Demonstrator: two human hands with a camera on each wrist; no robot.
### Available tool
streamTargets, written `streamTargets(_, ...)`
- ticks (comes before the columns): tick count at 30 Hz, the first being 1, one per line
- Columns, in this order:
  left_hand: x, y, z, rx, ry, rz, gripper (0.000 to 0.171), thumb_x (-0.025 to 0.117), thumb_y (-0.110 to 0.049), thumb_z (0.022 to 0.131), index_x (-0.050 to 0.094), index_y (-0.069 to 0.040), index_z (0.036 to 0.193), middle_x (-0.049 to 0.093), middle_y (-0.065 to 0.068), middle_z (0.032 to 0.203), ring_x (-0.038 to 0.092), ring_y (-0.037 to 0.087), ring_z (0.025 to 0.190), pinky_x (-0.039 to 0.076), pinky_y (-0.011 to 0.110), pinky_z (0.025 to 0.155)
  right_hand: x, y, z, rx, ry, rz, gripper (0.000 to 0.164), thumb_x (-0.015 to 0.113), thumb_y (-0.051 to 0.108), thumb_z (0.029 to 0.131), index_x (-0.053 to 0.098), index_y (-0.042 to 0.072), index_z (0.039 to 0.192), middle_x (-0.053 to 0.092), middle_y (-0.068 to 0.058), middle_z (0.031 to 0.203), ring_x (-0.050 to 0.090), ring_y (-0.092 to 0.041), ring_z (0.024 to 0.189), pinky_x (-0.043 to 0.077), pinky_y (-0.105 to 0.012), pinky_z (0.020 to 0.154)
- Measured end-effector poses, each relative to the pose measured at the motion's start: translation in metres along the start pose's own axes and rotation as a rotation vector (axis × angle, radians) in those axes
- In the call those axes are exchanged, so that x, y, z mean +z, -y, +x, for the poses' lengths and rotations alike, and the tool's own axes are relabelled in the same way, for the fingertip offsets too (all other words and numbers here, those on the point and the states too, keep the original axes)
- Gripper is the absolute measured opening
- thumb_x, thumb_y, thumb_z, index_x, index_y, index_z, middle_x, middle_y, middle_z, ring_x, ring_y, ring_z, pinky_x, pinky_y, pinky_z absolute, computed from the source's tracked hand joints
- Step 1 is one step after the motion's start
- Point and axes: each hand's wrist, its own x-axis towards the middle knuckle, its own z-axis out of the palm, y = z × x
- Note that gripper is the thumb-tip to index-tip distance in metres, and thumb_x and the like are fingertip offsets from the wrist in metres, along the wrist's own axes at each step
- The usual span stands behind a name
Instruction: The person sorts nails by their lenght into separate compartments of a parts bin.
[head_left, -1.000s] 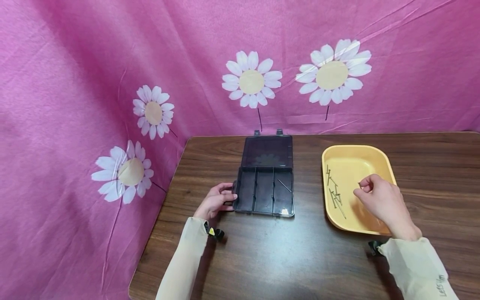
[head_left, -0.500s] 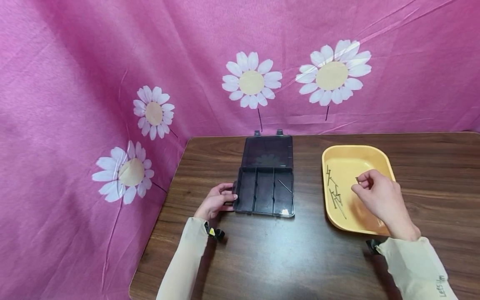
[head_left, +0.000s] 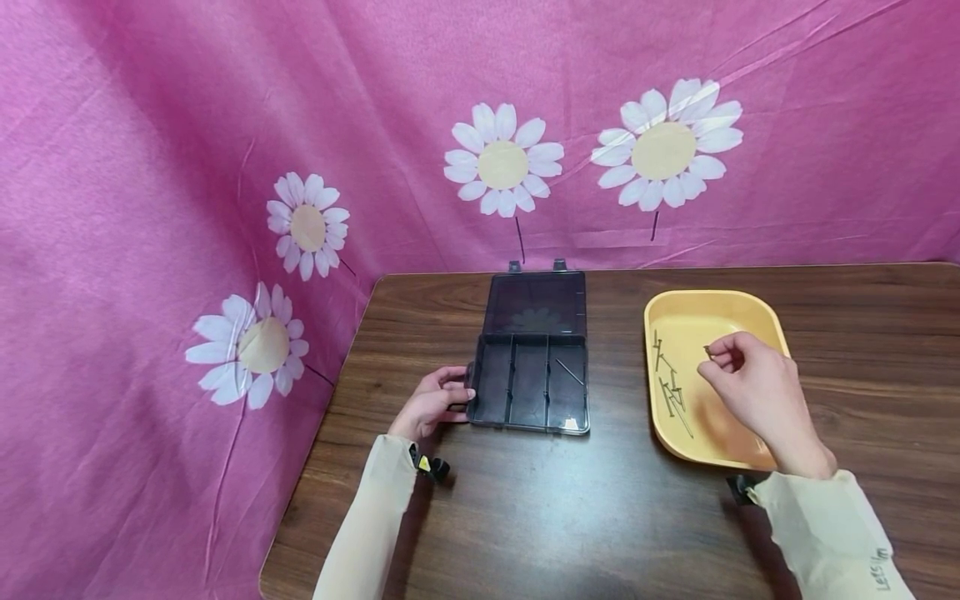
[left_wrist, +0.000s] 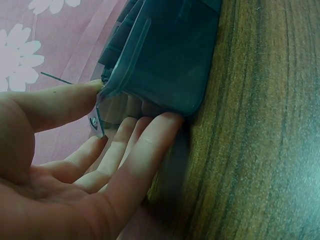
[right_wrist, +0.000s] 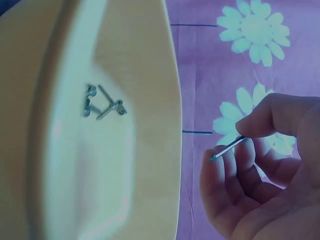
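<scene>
A dark translucent compartment box [head_left: 492, 383] lies with its lid [head_left: 535, 302] folded back on the table. My left hand [head_left: 431, 402] grips its left side, thumb on the rim and fingers against the side in the left wrist view. One thin nail [head_left: 569, 372] lies aslant in the right compartment; the other two compartments look bare. Over the yellow tray [head_left: 720, 450] my right hand [head_left: 757, 387] pinches a nail [right_wrist: 229, 148] between thumb and fingers. Several more nails [head_left: 672, 396] lie scattered along the tray's left side.
Brown wood-grain table [head_left: 577, 525] lies under everything, with a gap of bare wood between box and tray. A pink cloth [head_left: 405, 100] with white daisies hangs behind and to the left.
My right hand has shifted slightly left and away from me over the tray, still pinching the nail. The left hand and the box have not moved.
</scene>
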Motion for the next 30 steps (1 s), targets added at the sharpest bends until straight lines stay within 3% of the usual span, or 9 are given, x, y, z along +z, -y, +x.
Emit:
streamTargets(9, -0.001, 0.002, 0.002, -0.003, 0.003, -0.009, 0.053, 0.064, 0.004, 0.086, 0.044, -0.003, 0.135, 0.062, 0.010, 0.104, 0.066, 0.015, 0.078, 0.060, 0.034, 0.066, 0.004, 0.015, 0.001, -0.013, 0.040, 0.103, 0.014, 0.065, 0.009, 0.080, 0.065, 0.002, 0.092, 0.062, -0.007, 0.078, 0.046, 0.009, 0.064, 0.038, -0.009, 0.058)
streamTargets(17, -0.001, 0.002, 0.003, -0.008, 0.005, -0.002, 0.053, 0.065, 0.003, 0.087, 0.044, -0.002, 0.135, 0.062, 0.011, 0.106, 0.065, 0.015, 0.077, 0.060, 0.036, 0.066, 0.009, 0.021, 0.003, -0.049, 0.044, 0.125, 0.015, 0.066, 0.008, 0.081, 0.067, 0.003, 0.094, 0.063, -0.001, 0.078, 0.045, 0.014, 0.067, 0.038, -0.005, 0.060)
streamTargets(30, -0.002, 0.000, 0.002, -0.015, -0.001, -0.018, 0.053, 0.064, 0.004, 0.086, 0.045, -0.004, 0.135, 0.063, 0.010, 0.104, 0.066, 0.015, 0.077, 0.060, 0.035, 0.066, 0.022, 0.037, 0.005, -0.055, 0.086, 0.215, 0.017, 0.065, 0.006, 0.083, 0.066, 0.002, 0.099, 0.065, -0.005, 0.081, 0.051, 0.011, 0.068, 0.041, -0.007, 0.063)
